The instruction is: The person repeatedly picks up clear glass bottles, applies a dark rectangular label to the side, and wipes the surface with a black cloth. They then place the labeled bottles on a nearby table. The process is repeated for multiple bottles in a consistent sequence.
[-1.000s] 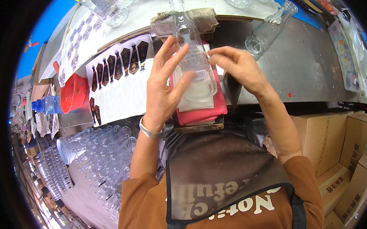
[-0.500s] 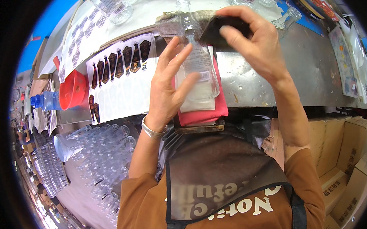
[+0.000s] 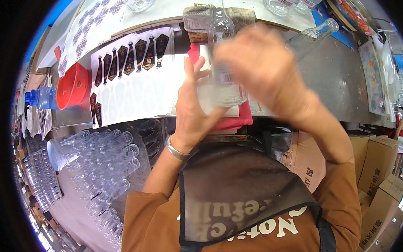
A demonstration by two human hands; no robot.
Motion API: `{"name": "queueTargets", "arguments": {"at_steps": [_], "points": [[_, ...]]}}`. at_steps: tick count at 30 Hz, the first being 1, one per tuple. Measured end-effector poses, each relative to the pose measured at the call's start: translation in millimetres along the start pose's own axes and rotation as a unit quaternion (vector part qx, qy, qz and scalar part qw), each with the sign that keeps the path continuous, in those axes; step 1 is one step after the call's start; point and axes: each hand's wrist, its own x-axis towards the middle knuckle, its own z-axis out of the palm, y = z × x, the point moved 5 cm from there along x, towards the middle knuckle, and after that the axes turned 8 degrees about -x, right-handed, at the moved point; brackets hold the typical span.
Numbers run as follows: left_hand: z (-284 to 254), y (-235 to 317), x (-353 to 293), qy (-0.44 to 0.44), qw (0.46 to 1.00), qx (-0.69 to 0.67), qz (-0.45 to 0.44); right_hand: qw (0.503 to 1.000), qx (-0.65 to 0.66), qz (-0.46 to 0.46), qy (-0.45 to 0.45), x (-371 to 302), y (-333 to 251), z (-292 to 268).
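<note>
Head view: clear glass bottle (image 3: pixel 230 92) lies at upper centre, neck toward the top edge on a folded grey rag (image 3: pixel 198 18), body over a red cloth (image 3: pixel 243 117). Left hand (image 3: pixel 193 105) is spread wide along its left side, thumb near the base; can't tell how firmly it touches. Right hand (image 3: pixel 264 70) is over the body, motion-blurred; can't tell if it grips anything. My take on doing this well: brace the base with the left, light even touch with the right, no rolling, since bare glass probably slips. Metal table (image 3: pixel 342 94) is scuffed, runs right. Sticker sheet (image 3: pixel 134 97) left of the bottle, red bowl (image 3: pixel 73 88) beyond it. Many more bottles (image 3: pixel 103 160) lower left, cardboard boxes (image 3: pixel 378 168) lower right.
</note>
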Motion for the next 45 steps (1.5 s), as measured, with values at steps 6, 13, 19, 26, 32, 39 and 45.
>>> {"name": "queueTargets", "arguments": {"at_steps": [6, 13, 19, 26, 32, 39, 45], "points": [[5.0, 5.3, -0.6, 0.037, 0.997, 0.049, 0.047, 0.993, 0.013, -0.004, -0.115, 29.9, 7.3, 24.3], [3.7, -0.3, 3.3, 0.035, 0.995, 0.064, 0.065, 0.984, 0.025, -0.079, -0.158, 17.8, -27.7, 16.0], [2.3, -1.5, -1.1, -0.013, 0.999, -0.040, -0.026, 0.999, 0.031, 0.012, -0.034, 10.9, 25.1, 10.9], [0.0, -3.2, 0.4, -0.066, 0.995, -0.056, -0.058, 0.955, 0.217, 0.203, -0.011, 10.9, 67.9, 6.6], [-3.8, -13.8, -9.3, -0.080, 0.989, -0.088, -0.085, 0.967, 0.247, 0.057, -0.033, -31.1, 16.7, 5.9], [-3.7, -19.1, -5.1, -0.062, 0.993, -0.074, -0.062, 0.938, 0.325, 0.107, 0.045, -65.4, 4.4, 5.0], [-0.1, 3.1, -2.8, -0.052, 0.997, -0.011, -0.054, 0.984, 0.089, 0.141, 0.066, -16.3, 60.3, 7.2]]}}
